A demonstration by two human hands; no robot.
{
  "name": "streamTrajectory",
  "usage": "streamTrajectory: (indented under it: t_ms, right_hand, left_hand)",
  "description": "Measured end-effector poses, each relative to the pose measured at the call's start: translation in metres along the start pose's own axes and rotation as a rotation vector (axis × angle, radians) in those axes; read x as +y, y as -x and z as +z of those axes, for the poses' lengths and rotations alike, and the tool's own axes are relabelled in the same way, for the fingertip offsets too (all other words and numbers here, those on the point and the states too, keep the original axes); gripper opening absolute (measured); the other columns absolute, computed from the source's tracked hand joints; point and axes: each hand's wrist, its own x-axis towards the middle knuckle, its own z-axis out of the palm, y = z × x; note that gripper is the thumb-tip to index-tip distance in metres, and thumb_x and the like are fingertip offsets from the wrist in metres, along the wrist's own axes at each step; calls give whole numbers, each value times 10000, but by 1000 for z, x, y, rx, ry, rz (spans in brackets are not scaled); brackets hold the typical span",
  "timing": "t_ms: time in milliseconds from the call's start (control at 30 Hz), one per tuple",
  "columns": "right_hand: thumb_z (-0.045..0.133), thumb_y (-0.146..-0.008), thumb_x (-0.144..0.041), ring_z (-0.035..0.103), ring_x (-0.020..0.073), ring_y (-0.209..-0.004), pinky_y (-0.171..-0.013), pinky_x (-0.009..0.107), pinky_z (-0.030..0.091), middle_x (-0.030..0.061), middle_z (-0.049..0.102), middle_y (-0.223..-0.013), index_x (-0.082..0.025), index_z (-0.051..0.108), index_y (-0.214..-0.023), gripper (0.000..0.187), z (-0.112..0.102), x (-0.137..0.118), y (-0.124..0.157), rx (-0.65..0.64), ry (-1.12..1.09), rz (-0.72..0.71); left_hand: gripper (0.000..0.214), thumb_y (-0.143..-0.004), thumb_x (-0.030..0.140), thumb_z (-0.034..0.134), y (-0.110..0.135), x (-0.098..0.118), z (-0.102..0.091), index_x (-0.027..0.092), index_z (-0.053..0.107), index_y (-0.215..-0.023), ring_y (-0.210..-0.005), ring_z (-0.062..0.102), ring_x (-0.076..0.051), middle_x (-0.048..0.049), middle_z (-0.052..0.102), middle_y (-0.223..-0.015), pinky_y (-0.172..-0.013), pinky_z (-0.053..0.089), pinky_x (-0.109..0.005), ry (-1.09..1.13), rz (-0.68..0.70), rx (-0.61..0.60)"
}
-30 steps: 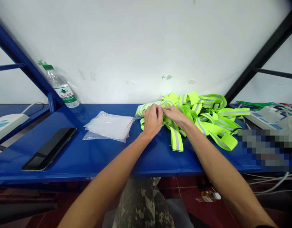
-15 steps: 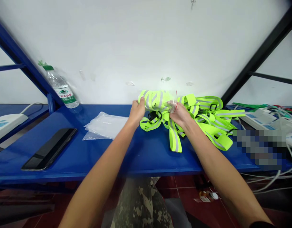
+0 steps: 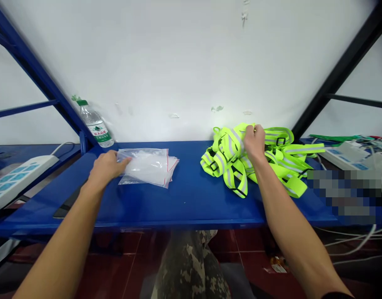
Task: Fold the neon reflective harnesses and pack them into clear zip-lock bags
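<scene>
a heap of neon yellow reflective straps (image 3: 223, 160) with black buckles lies on the right of a blue steel counter (image 3: 191, 203). the right hand (image 3: 254, 143) sits on top of the heap, its grip narrow, fingers bunched on a strap. well to the left, the left hand (image 3: 106, 166) lies in a loose, open grip, its fingertips (image 3: 126, 163) touching the edge of a stack of clear zip bags (image 3: 149, 167) with red seals. a plastic water bottle (image 3: 96, 126) stands beyond that hand against the white wall (image 3: 191, 62), and a white power strip (image 3: 19, 180) lies off to the far left.

Neon reflective straps (image 3: 228, 166) lie heaped, seemingly tangled, near clear plastic bags (image 3: 147, 167).
</scene>
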Motion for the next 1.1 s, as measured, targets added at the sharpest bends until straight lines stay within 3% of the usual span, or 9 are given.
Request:
streamTrajectory:
  t_ms: [100,200,267,367,433,567,767,867,1100]
  right_hand:
    - [513,-961,-451,440,175,-706,-755,378,431,-5,421,-702,-256,389,-715,338,5,-20,8,154,145,-131]
    - [451,-996,-525,583,220,-908,-883,423,472,49,570,-863,-233,544,-854,339,13,-50,18,155,-2,-297]
    - [553,-952,-554,616,239,-1079,-969,435,475,66,657,-994,-236,645,-934,331,13,-64,19,-131,-134,-354]
    - [775,-812,-484,635,258,-1172,-1044,452,465,58,728,-1120,-252,749,-941,267,0,-68,14,-688,-283,-266]
    - [825,-770,-412,638,266,-1199,-1076,472,449,59,732,-1199,-258,787,-919,217,-10,-63,10,-938,-311,-177]
    - [857,-718,-369,587,274,-1290,-1138,474,388,75,754,-1141,-241,812,-895,222,-12,-57,19,-1256,-242,-153]
    - [867,-651,-431,657,221,-902,-847,390,526,57,724,-986,-207,715,-891,361,18,-51,45,-644,-62,-54]
    - [861,-639,-386,612,206,-810,-766,359,502,38,691,-916,-210,664,-907,377,25,-46,51,-633,59,-115]
    - [562,-768,-101,521,260,-852,-754,376,400,79,644,-908,-218,603,-960,229,23,-44,58,-413,493,-675]
  left_hand:
    - [672,-765,377,744,15,57,20,92,522,-1332,-1411,338,-527,-276,440,-1505,-1126,221,-738,-261,184,283]
    - [652,-796,537,706,24,131,61,146,566,-1299,-1367,457,-405,-214,555,-1419,-1148,352,-573,215,357,50]
    - [662,-776,668,681,26,168,91,161,625,-1198,-1149,640,-361,-186,690,-1176,-1000,507,-487,533,196,-371]
    - [681,-776,758,605,25,189,128,155,649,-1088,-908,722,-355,-182,729,-949,-779,589,-444,843,-230,-1062]
    - [567,-819,639,645,26,184,145,146,627,-1099,-804,731,-303,-156,722,-881,-724,601,-405,1036,-422,-1184]
    - [334,-817,144,677,28,169,164,137,600,-1142,-648,684,-169,-53,701,-779,-669,584,-294,1333,-492,-990]
    - [460,-703,-3,697,29,168,173,154,606,-1126,-923,720,-178,-43,748,-914,-964,532,-342,1632,-318,-667]
    - [293,-737,120,692,30,168,171,153,643,-1024,-1029,705,-237,-78,752,-980,-978,525,-381,1661,-253,-720]
    - [507,-650,215,752,44,168,171,277,573,-1120,-1095,660,-213,-22,720,-1124,-941,521,-384,1445,-184,-530]
